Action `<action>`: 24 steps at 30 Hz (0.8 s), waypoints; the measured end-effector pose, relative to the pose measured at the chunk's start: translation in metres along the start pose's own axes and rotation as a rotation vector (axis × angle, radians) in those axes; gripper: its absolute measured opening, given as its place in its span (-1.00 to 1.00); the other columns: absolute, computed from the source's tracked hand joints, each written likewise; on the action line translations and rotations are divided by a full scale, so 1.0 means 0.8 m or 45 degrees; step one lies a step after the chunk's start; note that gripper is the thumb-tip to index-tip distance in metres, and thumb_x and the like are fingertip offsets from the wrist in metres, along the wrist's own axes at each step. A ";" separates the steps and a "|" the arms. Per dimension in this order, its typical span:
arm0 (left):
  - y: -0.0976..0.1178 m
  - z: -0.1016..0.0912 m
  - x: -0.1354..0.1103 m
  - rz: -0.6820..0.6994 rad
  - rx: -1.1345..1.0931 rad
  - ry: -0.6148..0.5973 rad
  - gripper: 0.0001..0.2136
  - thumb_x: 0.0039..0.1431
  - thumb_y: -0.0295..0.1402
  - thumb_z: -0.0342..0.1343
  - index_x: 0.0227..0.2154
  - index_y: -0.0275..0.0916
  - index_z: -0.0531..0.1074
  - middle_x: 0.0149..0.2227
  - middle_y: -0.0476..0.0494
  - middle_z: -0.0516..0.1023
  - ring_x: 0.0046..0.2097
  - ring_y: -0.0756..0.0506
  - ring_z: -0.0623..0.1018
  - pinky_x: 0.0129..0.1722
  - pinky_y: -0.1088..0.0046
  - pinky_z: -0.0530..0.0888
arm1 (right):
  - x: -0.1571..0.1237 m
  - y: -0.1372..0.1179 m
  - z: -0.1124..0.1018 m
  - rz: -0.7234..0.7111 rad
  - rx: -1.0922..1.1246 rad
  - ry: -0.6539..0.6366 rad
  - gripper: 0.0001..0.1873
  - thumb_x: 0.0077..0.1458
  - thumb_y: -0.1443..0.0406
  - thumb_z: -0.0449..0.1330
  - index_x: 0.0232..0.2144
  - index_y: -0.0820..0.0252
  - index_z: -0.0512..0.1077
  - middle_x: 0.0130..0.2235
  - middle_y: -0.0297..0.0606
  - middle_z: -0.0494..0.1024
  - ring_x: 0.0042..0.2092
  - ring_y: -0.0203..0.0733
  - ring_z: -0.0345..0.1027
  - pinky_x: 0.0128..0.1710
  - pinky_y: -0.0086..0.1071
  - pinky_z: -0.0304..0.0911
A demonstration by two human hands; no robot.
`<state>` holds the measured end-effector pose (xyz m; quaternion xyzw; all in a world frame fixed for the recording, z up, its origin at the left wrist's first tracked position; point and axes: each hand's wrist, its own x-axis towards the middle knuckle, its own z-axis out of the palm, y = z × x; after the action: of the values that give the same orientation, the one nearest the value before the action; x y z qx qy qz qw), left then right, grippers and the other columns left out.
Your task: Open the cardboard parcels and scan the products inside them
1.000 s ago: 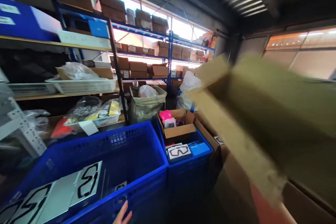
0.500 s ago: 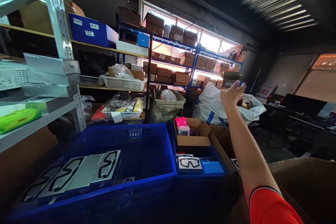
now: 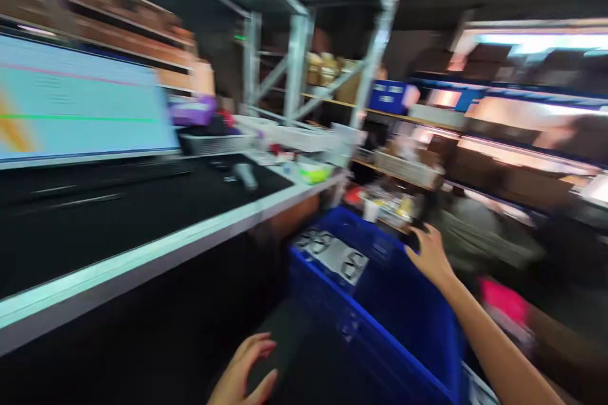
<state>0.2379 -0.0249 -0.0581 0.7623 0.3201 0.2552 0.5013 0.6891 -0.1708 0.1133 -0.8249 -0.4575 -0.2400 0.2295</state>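
Bin [image 3: 403, 304], blue, beside right end of desk [image 3: 190, 235]; white packs [image 3: 335, 254] with black print inside, left end; right hand [image 3: 430, 258] spread near its far side, contact unclear; left hand [image 3: 259, 367] lower, fingers parted from thumb.

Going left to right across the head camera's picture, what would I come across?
Lit screen → left hand's fingers → flat white packages with black goggle-like outlines → right hand's fingers → blurred bright pink item.
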 end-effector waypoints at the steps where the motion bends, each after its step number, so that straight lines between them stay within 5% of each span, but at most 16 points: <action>1: 0.011 -0.017 -0.012 -0.003 0.015 0.078 -0.69 0.10 -0.08 0.17 -0.12 -0.01 0.57 0.12 -0.15 0.49 0.11 -0.27 0.54 0.16 0.14 0.50 | 0.005 -0.018 0.037 -0.098 0.085 -0.038 -0.49 0.03 0.18 0.09 0.00 0.30 0.42 0.09 0.14 0.34 0.27 0.30 0.09 0.22 0.20 0.12; 5: 0.030 -0.091 -0.062 -0.080 0.054 0.382 -0.72 0.04 -0.34 0.15 -0.14 -0.14 0.52 0.09 -0.20 0.48 0.03 -0.17 0.54 0.13 0.24 0.48 | 0.036 -0.120 0.187 -0.513 0.345 -0.062 -0.48 0.06 0.06 0.08 -0.02 0.21 0.47 0.03 0.08 0.35 0.27 0.31 0.14 0.20 0.18 0.17; 8: 0.019 -0.145 -0.112 -0.164 0.101 0.629 -0.72 0.04 -0.38 0.14 -0.15 -0.16 0.51 0.06 -0.20 0.48 0.00 -0.13 0.54 0.11 0.27 0.48 | 0.047 -0.232 0.254 -0.790 0.513 -0.092 -0.48 0.13 0.05 0.07 0.01 0.21 0.47 0.06 0.09 0.31 0.27 0.27 0.17 0.20 0.12 0.20; 12: -0.003 -0.218 -0.184 -0.235 0.203 0.994 -0.76 0.11 -0.31 0.10 -0.16 -0.17 0.52 0.05 -0.21 0.48 -0.04 -0.13 0.57 0.07 0.24 0.51 | 0.043 -0.377 0.286 -0.949 0.675 -0.106 -0.50 0.16 0.08 0.04 0.01 0.25 0.47 0.17 0.13 0.22 0.24 0.26 0.22 0.19 0.10 0.24; 16: -0.021 -0.311 -0.251 -0.264 0.429 1.479 -0.70 0.16 -0.14 0.09 -0.13 -0.16 0.52 0.02 -0.21 0.52 -0.06 -0.16 0.58 0.05 0.21 0.53 | 0.024 -0.487 0.302 -1.027 0.819 -0.177 -0.54 0.17 0.11 0.04 0.00 0.21 0.47 0.21 0.09 0.21 0.21 0.25 0.28 0.16 0.07 0.29; 21: -0.041 -0.447 -0.318 -0.389 0.634 2.108 -0.58 0.09 -0.01 0.05 -0.17 -0.25 0.46 -0.09 -0.32 0.53 0.04 -0.33 0.50 0.17 -0.01 0.39 | 0.010 -0.567 0.312 -1.107 0.976 -0.305 -0.61 0.14 0.14 0.07 -0.03 0.11 0.48 0.23 0.01 0.24 0.06 0.15 0.43 0.10 0.04 0.36; 24: -0.040 -0.520 -0.346 -0.548 0.723 2.522 -0.43 0.12 -0.06 0.04 0.05 -0.44 0.31 0.08 -0.56 0.39 0.19 -0.42 0.35 0.27 -0.11 0.21 | 0.021 -0.583 0.326 -1.131 1.085 -0.269 -0.62 0.10 0.09 0.09 -0.09 0.03 0.51 0.19 -0.01 0.28 -0.01 0.21 0.46 0.08 0.15 0.36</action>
<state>-0.2489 0.0284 0.0458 0.2297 0.7636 0.5853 -0.1466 0.3421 0.2179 -0.0053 -0.4111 -0.8327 -0.0260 0.3700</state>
